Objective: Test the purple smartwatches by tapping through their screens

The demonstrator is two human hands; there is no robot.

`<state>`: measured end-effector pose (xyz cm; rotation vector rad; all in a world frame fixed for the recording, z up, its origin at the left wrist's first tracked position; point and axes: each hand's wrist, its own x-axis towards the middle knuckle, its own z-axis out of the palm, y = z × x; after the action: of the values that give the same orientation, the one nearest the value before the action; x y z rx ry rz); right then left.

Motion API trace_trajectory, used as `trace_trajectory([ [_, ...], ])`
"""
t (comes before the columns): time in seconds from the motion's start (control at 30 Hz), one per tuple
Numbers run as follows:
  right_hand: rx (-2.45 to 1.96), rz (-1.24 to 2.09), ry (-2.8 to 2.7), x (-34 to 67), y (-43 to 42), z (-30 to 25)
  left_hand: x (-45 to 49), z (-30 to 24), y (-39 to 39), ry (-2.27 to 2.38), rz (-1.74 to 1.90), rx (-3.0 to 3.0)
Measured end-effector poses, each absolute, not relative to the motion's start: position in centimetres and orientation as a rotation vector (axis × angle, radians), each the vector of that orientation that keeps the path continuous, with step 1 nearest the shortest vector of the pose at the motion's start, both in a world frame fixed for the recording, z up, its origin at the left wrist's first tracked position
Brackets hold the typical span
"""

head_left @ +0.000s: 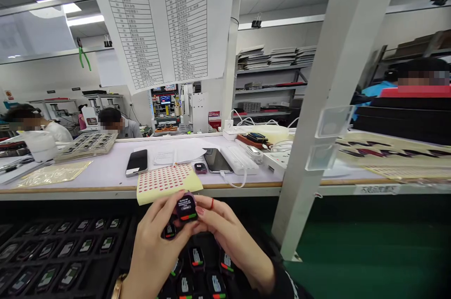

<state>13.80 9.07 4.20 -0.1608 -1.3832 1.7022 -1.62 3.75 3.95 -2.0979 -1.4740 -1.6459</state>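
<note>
Both hands meet in front of me at the bottom centre. My left hand (155,247) and my right hand (229,238) pinch a small dark smartwatch body (186,208) between thumbs and fingertips, its lit screen facing me with a green and red strip. Below them a black tray (63,256) holds several more of the same watch bodies in rows. A yellow sheet of small red dot stickers (165,182) lies on the shelf edge just above the held watch.
The raised shelf (105,174) carries a black phone (137,162), papers, a second phone (215,160), a white power strip (239,160) and a small purple device (200,168). A white post (317,125) stands at the right. Other people sit behind the shelf.
</note>
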Motion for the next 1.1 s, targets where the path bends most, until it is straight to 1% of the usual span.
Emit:
trace_trajectory([
  [0.2,-0.141,1.739,-1.381,13.3,9.1,4.1,-1.7,4.0,3.7,-1.626,-1.786,-2.059],
  [0.33,-0.101,1.736,-1.407,13.1,9.0,4.2,-1.9,3.9,4.2,-1.744,-2.076,-2.059],
  [0.47,-0.152,1.59,-1.467,13.1,8.4,4.5,-2.2,3.4,5.0,-1.696,-2.428,-2.234],
  [0.6,-0.261,1.474,-1.489,13.3,7.7,4.6,-2.3,2.8,5.4,-1.643,-2.642,-2.331],
  [0.67,-0.305,1.44,-1.503,13.4,7.4,4.8,-2.2,2.6,5.5,-1.636,-2.683,-2.356],
  [0.77,-0.349,1.404,-1.531,13.7,7.1,5.3,-2.1,2.6,5.4,-1.699,-2.567,-2.33],
  [0.9,-0.329,1.408,-1.548,14.0,7.1,6.0,-2.4,2.7,5.0,-1.78,-2.233,-2.237],
  [1.1,-0.188,1.457,-1.568,14.6,7.9,5.7,-2.5,3.3,4.0,-1.562,-1.802,-2.185],
])
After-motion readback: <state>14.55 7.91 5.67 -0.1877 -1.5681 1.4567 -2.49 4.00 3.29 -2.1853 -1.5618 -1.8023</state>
